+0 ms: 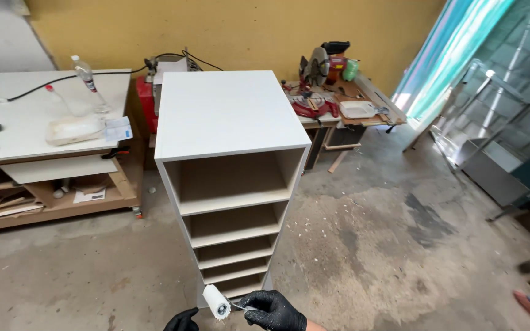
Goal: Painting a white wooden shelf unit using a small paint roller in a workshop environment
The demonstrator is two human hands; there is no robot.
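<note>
Head view: right hand (273, 311), black-gloved, fingers closed around the wire handle of a small white paint roller (216, 301), held low in front of the white shelf cabinet (228, 147). Left hand (182, 321), also gloved, mostly cropped at frame bottom; grip cannot be told. Workbench (26, 122) stands left.

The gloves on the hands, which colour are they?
Black, on both the right hand and left hand; head view.
</note>
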